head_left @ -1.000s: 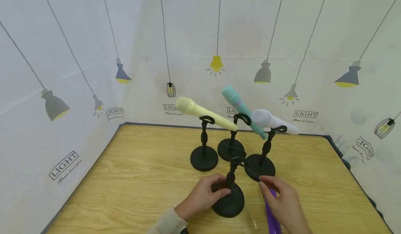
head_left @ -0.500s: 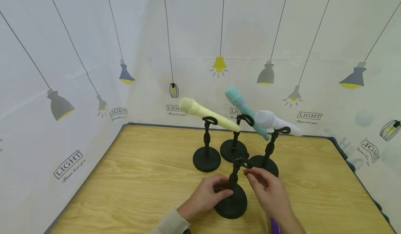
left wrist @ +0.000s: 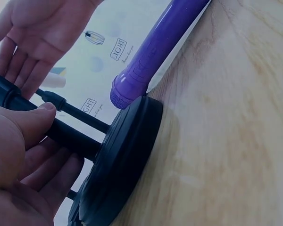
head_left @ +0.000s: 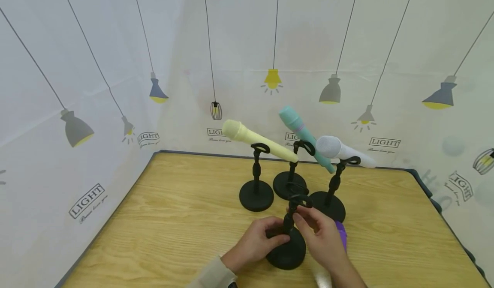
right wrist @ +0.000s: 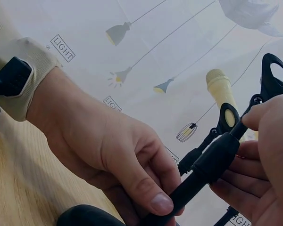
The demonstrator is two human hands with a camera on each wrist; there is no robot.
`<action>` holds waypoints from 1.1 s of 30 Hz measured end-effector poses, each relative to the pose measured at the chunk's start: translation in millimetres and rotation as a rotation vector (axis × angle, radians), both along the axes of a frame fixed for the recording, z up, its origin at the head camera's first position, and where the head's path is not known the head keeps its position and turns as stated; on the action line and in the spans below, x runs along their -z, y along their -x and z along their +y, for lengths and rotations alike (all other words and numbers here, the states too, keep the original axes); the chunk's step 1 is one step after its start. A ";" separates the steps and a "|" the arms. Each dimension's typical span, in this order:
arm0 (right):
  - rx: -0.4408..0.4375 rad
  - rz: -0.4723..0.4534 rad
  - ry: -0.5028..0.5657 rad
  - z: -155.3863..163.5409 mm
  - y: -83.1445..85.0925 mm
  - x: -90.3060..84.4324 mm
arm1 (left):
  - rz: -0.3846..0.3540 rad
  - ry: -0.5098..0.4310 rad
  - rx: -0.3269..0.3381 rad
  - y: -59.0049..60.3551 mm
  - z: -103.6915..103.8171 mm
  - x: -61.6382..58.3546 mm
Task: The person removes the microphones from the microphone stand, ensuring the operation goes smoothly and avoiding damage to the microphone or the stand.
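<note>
We see matt black on the near stand (head_left: 286, 247): base and pole, looks like coated metal or plastic, can't tell which. The left hand (head_left: 256, 244) grips its pole low, the right hand (head_left: 320, 236) higher up. The purple mic (left wrist: 153, 49) at 3 o'clock of the base is smooth glossy plastic with a ribbed end. Table (head_left: 173, 219) is light wood grain, satin finish. The yellow mic (head_left: 256, 141), teal mic (head_left: 305, 134) and white mic (head_left: 343, 151) at 12 o'clock look matt. Backdrop (head_left: 115, 65) is printed cloth, creased. The sleeve (right wrist: 26, 70) is ribbed beige knit.
</note>
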State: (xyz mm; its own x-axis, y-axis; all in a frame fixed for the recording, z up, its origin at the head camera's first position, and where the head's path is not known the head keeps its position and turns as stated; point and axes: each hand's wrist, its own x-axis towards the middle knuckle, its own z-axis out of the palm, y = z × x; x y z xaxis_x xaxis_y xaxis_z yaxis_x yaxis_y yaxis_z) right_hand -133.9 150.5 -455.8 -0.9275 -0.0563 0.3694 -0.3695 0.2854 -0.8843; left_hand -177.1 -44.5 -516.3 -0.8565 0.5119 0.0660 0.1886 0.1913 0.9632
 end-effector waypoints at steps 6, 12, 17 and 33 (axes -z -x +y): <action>0.004 -0.002 0.015 -4.8 -0.1 2.0 | 0.023 -0.015 0.011 -0.6 0.8 0.7; 0.033 0.001 0.024 -9.8 0.3 5.7 | 0.034 -0.014 0.014 -0.8 1.0 1.5; 0.065 -0.001 0.070 -17.5 0.9 11.7 | 0.031 0.021 -0.005 -0.8 0.7 0.6; 0.090 0.038 0.099 -25.2 -0.2 20.7 | 0.121 0.072 -0.013 3.7 6.4 0.7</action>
